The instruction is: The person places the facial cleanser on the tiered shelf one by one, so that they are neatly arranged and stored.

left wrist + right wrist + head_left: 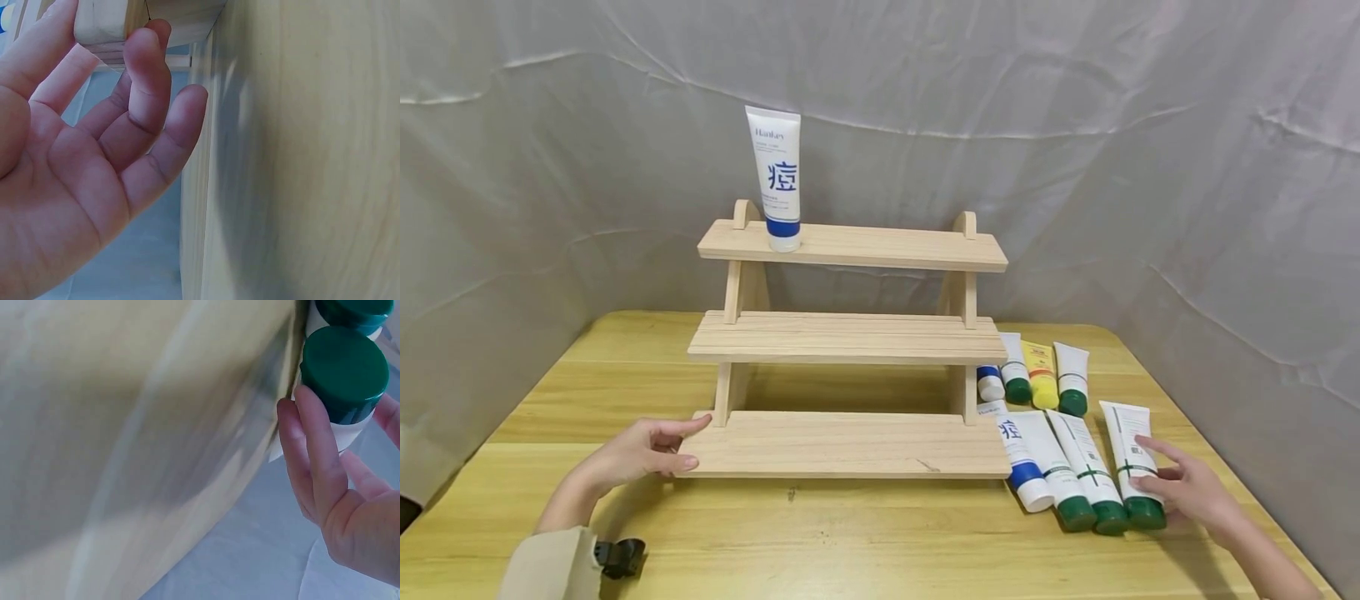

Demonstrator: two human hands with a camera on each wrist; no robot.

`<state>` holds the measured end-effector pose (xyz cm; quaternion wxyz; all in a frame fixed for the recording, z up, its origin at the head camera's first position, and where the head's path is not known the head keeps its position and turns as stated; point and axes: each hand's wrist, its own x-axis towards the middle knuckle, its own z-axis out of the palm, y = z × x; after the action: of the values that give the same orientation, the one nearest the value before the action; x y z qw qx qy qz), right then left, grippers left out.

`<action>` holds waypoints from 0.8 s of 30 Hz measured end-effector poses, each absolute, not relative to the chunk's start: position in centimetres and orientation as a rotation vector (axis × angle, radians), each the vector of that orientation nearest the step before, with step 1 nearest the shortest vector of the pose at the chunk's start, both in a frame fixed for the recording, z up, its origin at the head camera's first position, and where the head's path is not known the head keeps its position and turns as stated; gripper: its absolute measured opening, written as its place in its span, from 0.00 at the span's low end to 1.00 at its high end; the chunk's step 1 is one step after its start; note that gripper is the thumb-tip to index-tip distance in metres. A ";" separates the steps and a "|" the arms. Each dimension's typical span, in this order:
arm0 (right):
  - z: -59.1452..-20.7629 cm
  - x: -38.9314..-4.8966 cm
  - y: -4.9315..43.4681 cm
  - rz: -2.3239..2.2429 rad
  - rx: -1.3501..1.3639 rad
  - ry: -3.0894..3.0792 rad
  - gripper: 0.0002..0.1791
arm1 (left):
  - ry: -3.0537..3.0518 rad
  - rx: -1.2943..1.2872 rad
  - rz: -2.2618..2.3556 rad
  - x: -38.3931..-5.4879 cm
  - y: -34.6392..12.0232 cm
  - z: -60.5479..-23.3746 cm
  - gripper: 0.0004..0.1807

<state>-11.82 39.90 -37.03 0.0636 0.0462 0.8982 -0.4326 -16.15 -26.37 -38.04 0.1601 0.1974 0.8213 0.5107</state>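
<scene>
Right hand [1191,487]: narrow grip on a white plastic tube with green cap [1127,457].
Tube lie: on the yellowish wood-grain table [820,542], just left of the right hand, the nearer hand; long axis runs front to back, cap end near.
Left hand [640,450]: pinches left end of pale wooden three-tier stand [850,337], bottom shelf.
Top tier: blue-banded white tube [780,150], upright.

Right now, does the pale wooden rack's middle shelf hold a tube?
No, the rack holds one white-and-blue tube, on its top shelf.
</scene>
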 end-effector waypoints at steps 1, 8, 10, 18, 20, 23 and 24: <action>-36.9 -11.8 39.8 -1.304 0.149 2.728 0.34 | 2.350 0.561 1.456 -16.1 -26.4 -38.0 0.36; -35.9 -11.9 39.2 -1.392 0.181 2.827 0.33 | 2.372 0.576 1.461 -15.9 -26.3 -37.8 0.34; -35.8 -12.0 39.0 -1.400 0.159 2.874 0.32 | 2.373 0.579 1.461 -16.0 -26.3 -37.8 0.34; -35.7 -12.8 38.2 -1.581 0.065 2.853 0.32 | 2.377 0.583 1.463 -16.0 -26.3 -37.8 0.34; -35.5 -13.0 37.9 -1.638 0.069 2.814 0.32 | 2.371 0.578 1.468 -15.9 -26.3 -37.8 0.34; -34.9 -13.2 37.2 -1.732 0.059 2.734 0.33 | 2.362 0.575 1.475 -15.9 -26.3 -37.8 0.35; -34.7 -13.3 36.9 -1.775 0.056 2.703 0.33 | 2.359 0.575 1.478 -15.9 -26.3 -37.8 0.35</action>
<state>-13.28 36.88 -34.69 -0.0462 0.0173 0.8349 -0.5482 -15.91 -26.35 -37.83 0.1489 0.2000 0.8208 0.5140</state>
